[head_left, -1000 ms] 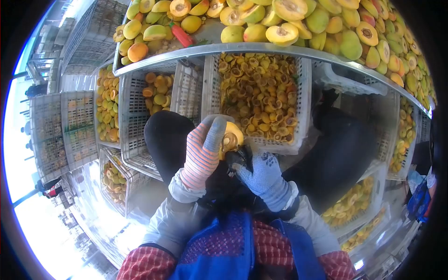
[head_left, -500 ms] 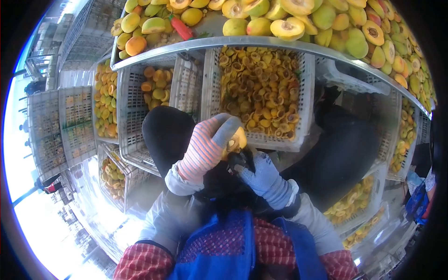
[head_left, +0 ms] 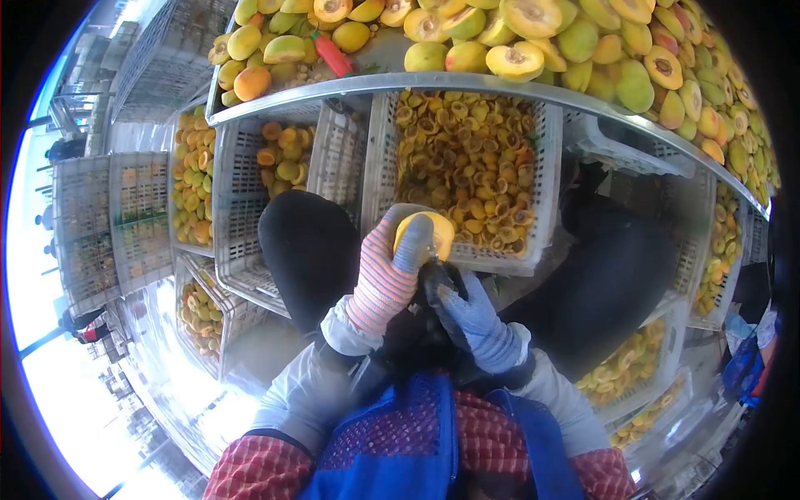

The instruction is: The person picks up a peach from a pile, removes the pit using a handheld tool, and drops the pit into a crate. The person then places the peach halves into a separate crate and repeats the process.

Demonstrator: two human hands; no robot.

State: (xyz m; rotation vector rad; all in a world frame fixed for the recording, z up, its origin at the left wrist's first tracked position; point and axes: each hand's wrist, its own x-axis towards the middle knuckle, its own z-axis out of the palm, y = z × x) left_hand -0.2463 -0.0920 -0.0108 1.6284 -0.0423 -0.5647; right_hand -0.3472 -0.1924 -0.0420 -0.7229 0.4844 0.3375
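Observation:
In a striped knit glove, my left hand (head_left: 387, 271) grips a yellow fruit half (head_left: 435, 233), its cut face showing beneath the thumb. My right hand (head_left: 482, 321), in a blue-grey glove, is closed round a dark tool (head_left: 437, 287) whose upper end reaches the fruit's lower edge. The exact shape of the tool cannot be made out. Behind both hands, between my knees, a white crate (head_left: 379, 158) holds small cut pieces of fruit (head_left: 467, 158).
A metal-edged table (head_left: 367, 82) heaped with halved fruit (head_left: 575, 42) spans the top, with a red-handled object (head_left: 333, 56) on it. Fruit crates stand left (head_left: 237, 183) and right (head_left: 671, 367). Part of another person (head_left: 750, 358) shows at the far right.
My left hand has turned more upright, and the fruit's cut face now shows more fully. My right hand has moved slightly, with more of the dark tool in view.

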